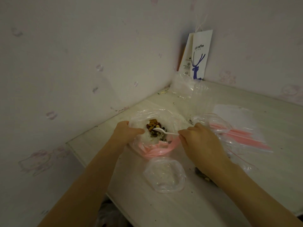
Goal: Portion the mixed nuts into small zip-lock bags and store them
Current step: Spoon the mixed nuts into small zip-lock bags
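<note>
A large clear bag (170, 118) with a pink zip strip lies open on the white table (164, 207). Mixed nuts (155, 126) sit inside it. My left hand (126, 133) grips the bag's left rim and holds the mouth open. My right hand (200, 141) pinches the handle of a white plastic spoon (165, 131), whose bowl rests on the nuts. A small empty zip-lock bag (165, 176) lies open on the table just in front of the big bag, between my forearms.
Several flat zip-lock bags (242, 136) with pink strips are spread to the right. More clear bags (186, 86) and a white coffee paper bag (199, 54) stand in the far corner against the walls. Crumbs dot the tabletop; its left edge runs close to the wall.
</note>
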